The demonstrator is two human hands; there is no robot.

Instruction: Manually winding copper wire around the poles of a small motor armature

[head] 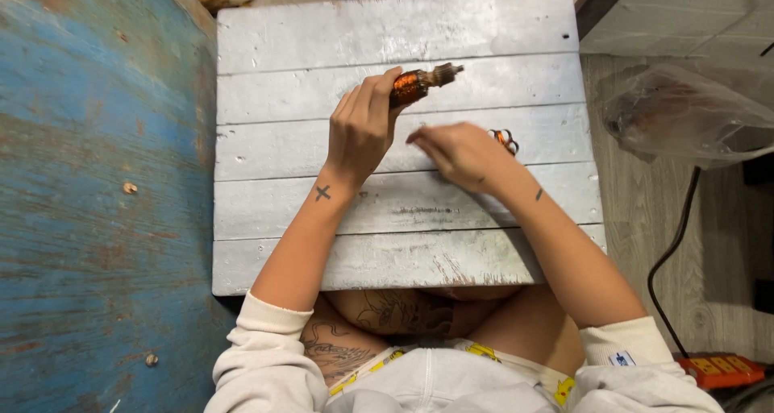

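My left hand is closed around a motor armature, a copper-orange wound core with a grey metal shaft end, and holds it raised over the grey painted plank table. My right hand hovers low over the planks with its fingers bent and pinched together. Just past its knuckles lies a small orange and metal part, partly hidden by the hand. Whether the fingers hold something small is not visible.
A worn blue painted surface fills the left side. On the wooden floor to the right lie a crumpled clear plastic bag, a black cable and an orange power strip.
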